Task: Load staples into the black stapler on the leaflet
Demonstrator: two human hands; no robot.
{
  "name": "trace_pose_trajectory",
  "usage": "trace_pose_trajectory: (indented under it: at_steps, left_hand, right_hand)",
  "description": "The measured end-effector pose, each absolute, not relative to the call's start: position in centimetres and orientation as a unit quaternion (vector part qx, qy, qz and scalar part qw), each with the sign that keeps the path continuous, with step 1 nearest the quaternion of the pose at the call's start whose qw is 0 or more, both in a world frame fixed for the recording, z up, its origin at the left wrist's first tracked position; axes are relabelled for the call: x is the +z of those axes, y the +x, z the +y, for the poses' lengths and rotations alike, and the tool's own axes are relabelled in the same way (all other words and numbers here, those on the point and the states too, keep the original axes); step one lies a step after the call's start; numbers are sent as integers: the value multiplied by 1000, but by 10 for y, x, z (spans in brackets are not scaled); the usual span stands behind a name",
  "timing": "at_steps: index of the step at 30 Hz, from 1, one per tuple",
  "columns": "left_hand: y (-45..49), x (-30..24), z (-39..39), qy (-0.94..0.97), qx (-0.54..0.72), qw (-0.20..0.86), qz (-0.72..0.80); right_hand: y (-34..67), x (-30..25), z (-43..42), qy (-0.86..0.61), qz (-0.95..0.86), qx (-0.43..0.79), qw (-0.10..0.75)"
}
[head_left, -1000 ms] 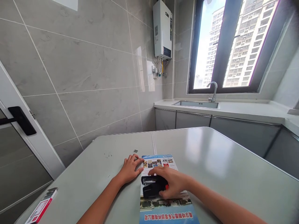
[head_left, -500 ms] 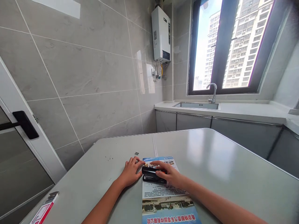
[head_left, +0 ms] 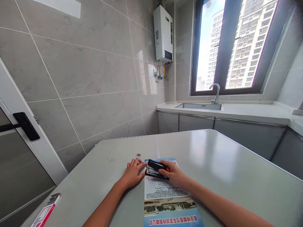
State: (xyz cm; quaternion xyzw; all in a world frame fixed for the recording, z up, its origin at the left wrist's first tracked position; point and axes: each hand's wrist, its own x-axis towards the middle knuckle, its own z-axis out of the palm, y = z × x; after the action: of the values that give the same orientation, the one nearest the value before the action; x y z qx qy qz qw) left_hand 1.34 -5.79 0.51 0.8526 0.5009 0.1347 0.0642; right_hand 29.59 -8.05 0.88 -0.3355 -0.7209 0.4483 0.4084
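Note:
A black stapler (head_left: 156,165) with a red mark is gripped at its rear end by my right hand (head_left: 177,174). It lies over the upper part of a printed booklet (head_left: 170,206), its front end pointing left, its arm raised from its base. My left hand (head_left: 132,174) rests on the table at the booklet's left edge, fingers spread. Its thumb and forefinger reach to the edge, close to the stapler's front. Whether it pinches the paper there is hard to see.
Small strips of staples (head_left: 138,154) lie beyond my left hand, and loose bits of metal (head_left: 110,160) are scattered farther left. A red and white box (head_left: 46,210) sits at the table's (head_left: 232,189) left edge. Behind stand a counter and a sink (head_left: 201,106).
The stapler has shifted slightly away from me on the booklet, together with my right hand, and its arm is lifted more from the base. My left hand stays in place.

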Motion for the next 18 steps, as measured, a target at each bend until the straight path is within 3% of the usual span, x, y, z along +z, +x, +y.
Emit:
trace_pose_trajectory:
  at_steps: [7, 18]
  left_hand:
    - [14, 9, -61, 854, 144, 74, 495]
    - [14, 11, -61, 855, 134, 76, 495]
  right_hand:
    - [304, 2, -72, -425, -746, 338, 385]
    - [308, 3, -69, -422, -763, 344, 347]
